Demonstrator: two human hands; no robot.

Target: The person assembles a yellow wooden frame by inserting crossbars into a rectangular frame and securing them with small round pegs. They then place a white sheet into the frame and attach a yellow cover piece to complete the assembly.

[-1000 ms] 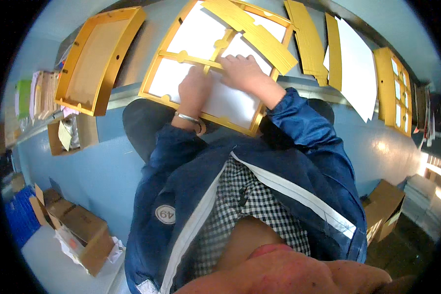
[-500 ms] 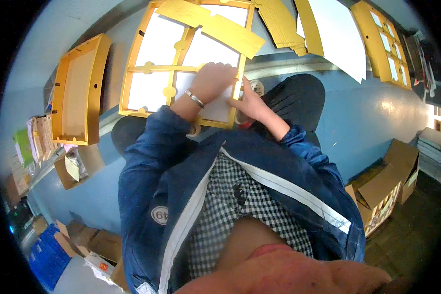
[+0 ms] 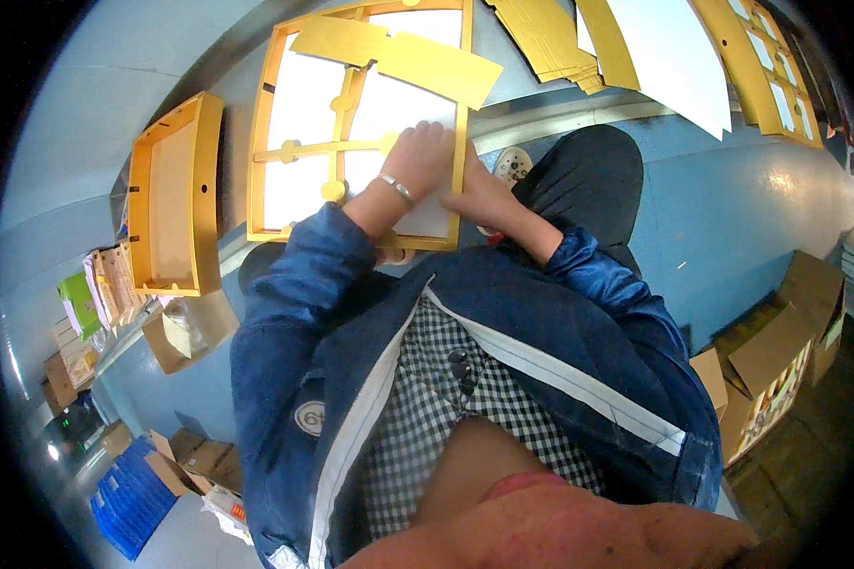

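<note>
A shallow yellow cardboard tray (image 3: 258,194) with white panels in its compartments and yellow dividers (image 3: 342,114) leans over my knees. My left hand (image 3: 419,161), a silver bracelet at the wrist, is inside the near right compartment against the right wall. Its fingers are bent and pressed together; what is under them is hidden. My right hand (image 3: 489,196) wraps the same wall from outside, the thumb on the inner side and the other fingers partly hidden behind the wall. A loose yellow strip (image 3: 436,66) lies across the tray's far part, touched by neither hand.
An empty yellow tray (image 3: 173,190) stands at left. Flat yellow pieces (image 3: 546,43) and white sheets (image 3: 674,66) lie far right, beside another divided yellow tray (image 3: 764,62). Open cardboard boxes stand at right (image 3: 769,351) and lower left (image 3: 194,455), near a blue crate (image 3: 128,498).
The view has shifted slightly, moving the surroundings in the picture. My left hand has drawn a little away from the top of the tray's right wall; my right hand stays on that wall.
</note>
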